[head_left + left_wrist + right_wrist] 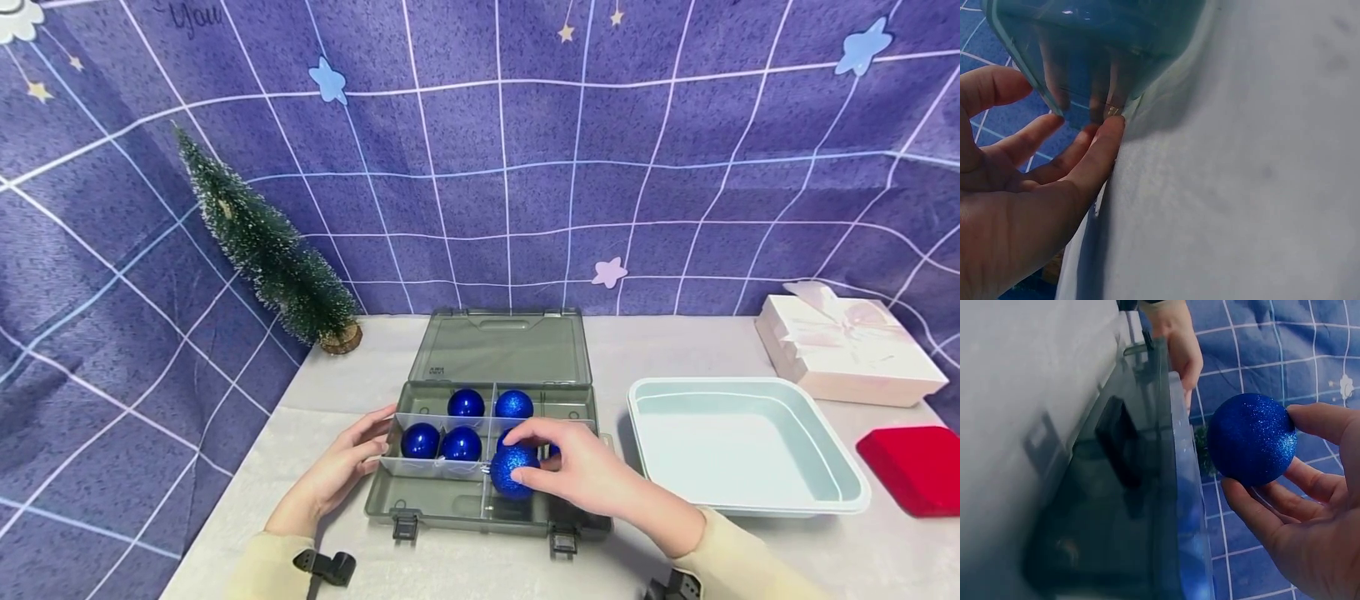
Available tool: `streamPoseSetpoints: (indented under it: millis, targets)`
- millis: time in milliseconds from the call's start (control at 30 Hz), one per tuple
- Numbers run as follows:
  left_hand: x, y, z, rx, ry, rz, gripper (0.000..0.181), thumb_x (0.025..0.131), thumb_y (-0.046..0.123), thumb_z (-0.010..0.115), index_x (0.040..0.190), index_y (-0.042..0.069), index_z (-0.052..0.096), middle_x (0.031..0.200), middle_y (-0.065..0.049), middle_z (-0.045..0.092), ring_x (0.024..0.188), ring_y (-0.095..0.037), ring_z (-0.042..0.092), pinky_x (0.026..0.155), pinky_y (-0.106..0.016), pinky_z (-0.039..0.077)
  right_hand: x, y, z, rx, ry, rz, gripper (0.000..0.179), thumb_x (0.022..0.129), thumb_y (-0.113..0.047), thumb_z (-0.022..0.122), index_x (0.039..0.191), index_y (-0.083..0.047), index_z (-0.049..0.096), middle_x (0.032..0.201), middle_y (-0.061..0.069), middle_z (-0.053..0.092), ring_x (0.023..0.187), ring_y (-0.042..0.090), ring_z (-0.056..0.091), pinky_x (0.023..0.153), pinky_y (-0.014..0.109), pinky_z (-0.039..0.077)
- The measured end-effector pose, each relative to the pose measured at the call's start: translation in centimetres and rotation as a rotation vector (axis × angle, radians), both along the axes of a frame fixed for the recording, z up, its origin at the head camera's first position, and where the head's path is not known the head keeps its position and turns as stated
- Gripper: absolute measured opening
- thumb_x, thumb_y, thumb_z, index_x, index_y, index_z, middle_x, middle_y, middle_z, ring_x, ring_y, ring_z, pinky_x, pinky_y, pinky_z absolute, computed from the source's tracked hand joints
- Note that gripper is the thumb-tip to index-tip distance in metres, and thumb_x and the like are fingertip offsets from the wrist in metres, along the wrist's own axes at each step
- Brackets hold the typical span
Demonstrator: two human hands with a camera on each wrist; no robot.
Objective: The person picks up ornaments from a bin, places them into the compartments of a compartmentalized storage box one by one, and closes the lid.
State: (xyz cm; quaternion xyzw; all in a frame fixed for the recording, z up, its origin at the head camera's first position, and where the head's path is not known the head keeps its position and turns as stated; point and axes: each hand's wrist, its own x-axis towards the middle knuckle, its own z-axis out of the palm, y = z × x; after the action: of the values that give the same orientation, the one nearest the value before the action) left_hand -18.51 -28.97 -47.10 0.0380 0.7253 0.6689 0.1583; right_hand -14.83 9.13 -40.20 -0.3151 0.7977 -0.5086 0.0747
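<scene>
A glittery blue bauble (513, 472) is held between the thumb and fingers of my right hand (592, 471), above the front right part of a grey see-through divided box (427, 492). The right wrist view shows that bauble (1252, 440) raised over the box's rim. My left hand (341, 467) touches the box's left side, its fingertips against the wall in the left wrist view. In the back row sit a glossy bauble (466, 403) and a glittery bauble (514, 405). Two glossy baubles share the middle left compartment; others at middle right are partly hidden by my right hand.
The box's lid (502, 346) lies open toward the back. A pale blue tray (750, 442) stands to the right, with a white gift box (847, 342) behind it and a red object (911, 471) beside it. A small frosted tree (266, 250) stands back left.
</scene>
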Motion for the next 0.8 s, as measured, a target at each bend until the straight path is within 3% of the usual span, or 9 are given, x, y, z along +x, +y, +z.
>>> streamPoseSetpoints:
  millis: [300,533,800]
  targets:
    - [0.0,0.2,0.1,0.012,0.001,0.009,0.072,0.093,0.001,0.054,0.160,0.001,0.026,0.157,-0.026,0.028,0.101,-0.013,0.049,0.071,-0.021,0.041,-0.1,-2.5,0.4,0.010,-0.021,0.041,0.028,0.093,-0.019,0.076,0.120,-0.014,0.068,0.123,0.001,0.065,0.112,0.023,0.063,0.082,0.026,0.056]
    - [-0.1,0.2,0.1,0.004,-0.005,0.015,0.073,0.093,0.002,0.055,0.160,0.003,0.027,0.159,-0.025,0.027,0.114,-0.016,0.047,0.073,-0.022,0.042,-0.4,-4.2,0.5,0.012,-0.020,0.047,0.028,0.093,-0.018,0.076,0.120,-0.014,0.069,0.124,-0.001,0.066,0.112,0.021,0.063,0.082,0.025,0.056]
    - [0.1,0.2,0.1,-0.001,0.001,0.018,0.073,0.093,0.001,0.055,0.160,0.002,0.027,0.159,-0.026,0.027,0.116,-0.017,0.046,0.075,-0.022,0.043,-0.6,-5.9,0.3,0.015,-0.009,0.060,0.028,0.092,-0.018,0.077,0.118,-0.014,0.069,0.118,-0.003,0.066,0.107,0.012,0.061,0.082,0.024,0.055]
